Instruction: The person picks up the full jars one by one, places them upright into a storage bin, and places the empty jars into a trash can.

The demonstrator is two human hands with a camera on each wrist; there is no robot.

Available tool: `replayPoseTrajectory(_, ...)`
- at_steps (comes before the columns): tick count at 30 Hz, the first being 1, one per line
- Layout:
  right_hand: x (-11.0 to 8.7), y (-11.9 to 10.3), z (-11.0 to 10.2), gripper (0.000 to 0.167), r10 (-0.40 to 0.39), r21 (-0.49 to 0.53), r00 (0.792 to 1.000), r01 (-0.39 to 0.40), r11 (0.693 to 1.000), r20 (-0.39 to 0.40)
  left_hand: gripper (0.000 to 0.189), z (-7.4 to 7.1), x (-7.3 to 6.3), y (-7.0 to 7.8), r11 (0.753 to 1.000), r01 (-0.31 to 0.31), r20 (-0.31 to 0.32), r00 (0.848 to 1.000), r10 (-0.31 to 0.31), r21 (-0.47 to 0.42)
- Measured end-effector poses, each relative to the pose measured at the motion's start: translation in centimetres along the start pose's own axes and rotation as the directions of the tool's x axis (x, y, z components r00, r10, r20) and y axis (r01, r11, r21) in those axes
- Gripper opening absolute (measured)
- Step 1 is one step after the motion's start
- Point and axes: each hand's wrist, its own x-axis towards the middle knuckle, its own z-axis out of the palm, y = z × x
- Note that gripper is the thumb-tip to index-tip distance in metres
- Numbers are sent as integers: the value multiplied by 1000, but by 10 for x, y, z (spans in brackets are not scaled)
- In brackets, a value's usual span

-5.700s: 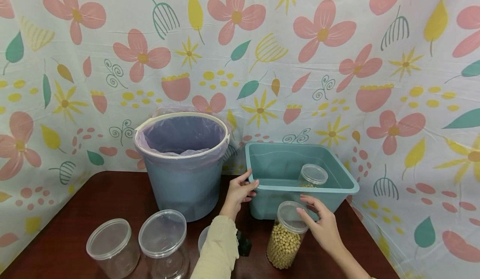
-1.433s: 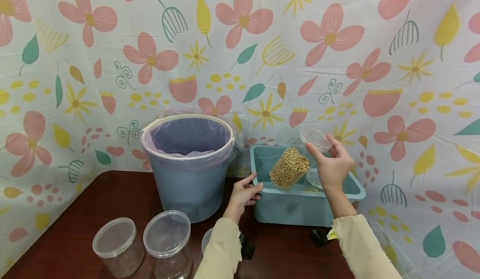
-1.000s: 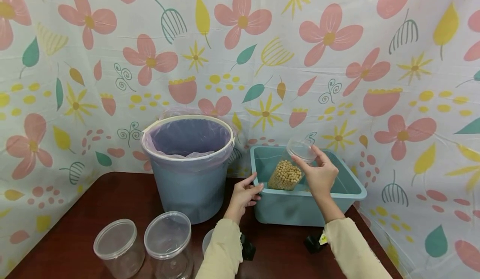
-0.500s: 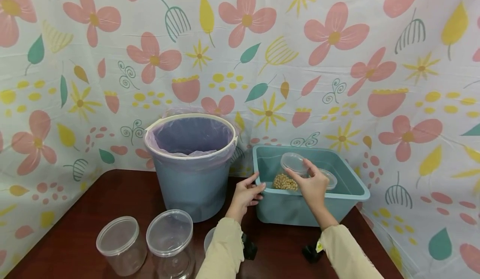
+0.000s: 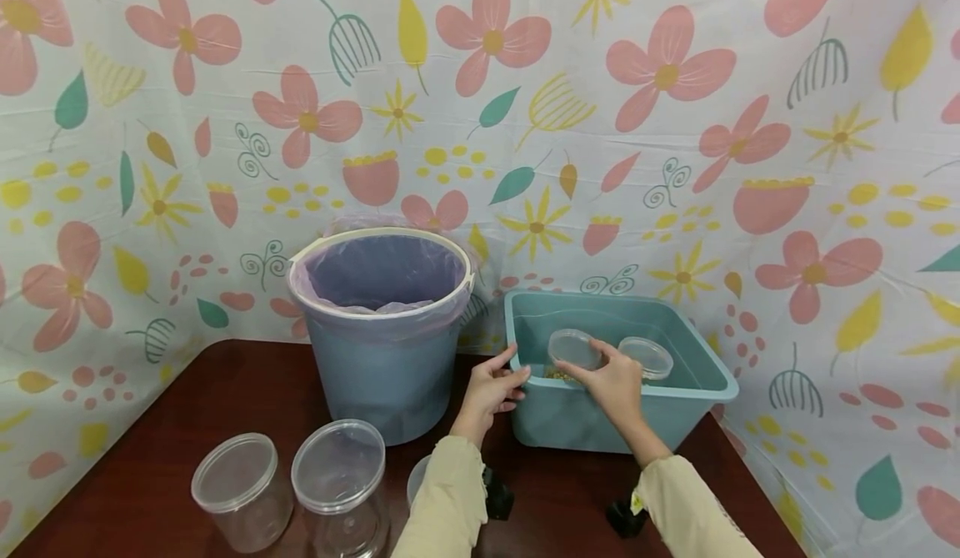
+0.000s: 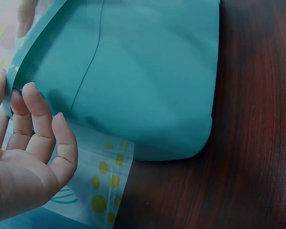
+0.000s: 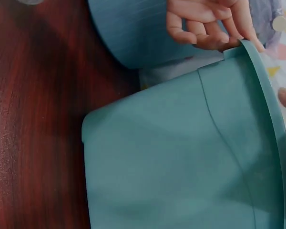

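Note:
At its left front corner, the rim of the teal plastic basin (image 5: 577,418) is pinched by my left hand (image 5: 487,393). My right hand (image 5: 617,381) reaches over the front rim and holds a clear jar (image 5: 573,348) by its lid, down inside the basin on the left. The jar is slightly tilted; a few of its yellowish beans show, and the front wall hides the rest. Beside it in the basin is a second clear lidded jar (image 5: 647,358). In the left wrist view, the fingertips (image 6: 32,90) of my left hand bend at the rim.
Left of the basin stands a blue bucket (image 5: 375,374) with a pale rim and a purple liner bag. Two clear lidded jars (image 5: 243,491) (image 5: 341,483) stand at the front left of the dark wooden table (image 5: 180,408). Another round lid (image 5: 417,479) lies partly behind my left sleeve.
My right hand has lifted the jar of beans from the table in front of the basin, tilted it over the rim and lowered it inside. My left hand has stayed at the basin's corner.

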Motion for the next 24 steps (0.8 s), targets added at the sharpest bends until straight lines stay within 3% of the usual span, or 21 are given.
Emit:
replayPoseTrajectory(3, -1, 1, -1, 59, 2, -52, 997, 2, 999, 72, 53, -1, 0, 0, 1000, -5, -2, 1000, 5, 2)
replayPoseTrajectory(7, 1, -2, -5, 63, 69, -76, 983, -57, 996, 170, 53, -1, 1, 0, 1000, -1, -3, 1000, 1, 3)
replayPoseTrajectory(13, 10, -7, -12, 66, 189, -123, 923, -156, 980, 335, 52, -1, 2, -1, 1000, 6, -5, 1000, -6, -3)
replayPoseTrajectory(17, 12, -7, -13, 66, 225, -142, 890, -182, 973, 397, 53, 0, 2, -1, 1000, 12, -8, 1000, -12, 2)
replayPoseTrajectory(20, 10, -6, -14, 64, 205, -134, 900, -165, 977, 385, 53, 0, 1, -1, 1000, 14, -11, 1000, -14, 10)
replayPoseTrajectory(24, 6, -5, -14, 58, 120, -87, 944, -98, 991, 307, 52, 0, -1, 0, 1000, 7, -13, 1000, -7, 19)
